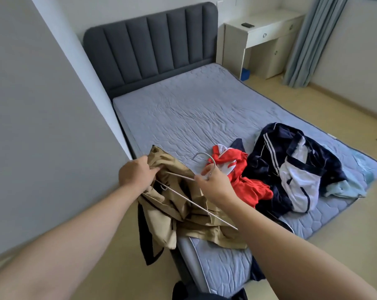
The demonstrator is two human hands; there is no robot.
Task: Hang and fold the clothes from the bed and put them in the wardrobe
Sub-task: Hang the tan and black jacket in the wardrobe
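While our left hand grips the tan garment at the bed corner | right hand holds hanger | red, navy clothes untouched beside it | wardrobe unseen

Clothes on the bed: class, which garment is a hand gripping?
The tan garment at the near corner of the bed: the left hand grips it. The red garment and navy-and-white jacket lie unheld to its right.

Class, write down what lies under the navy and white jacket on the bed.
A pale blue cloth pokes out beneath the navy jacket, on the mattress. How far it runs underneath is covered.
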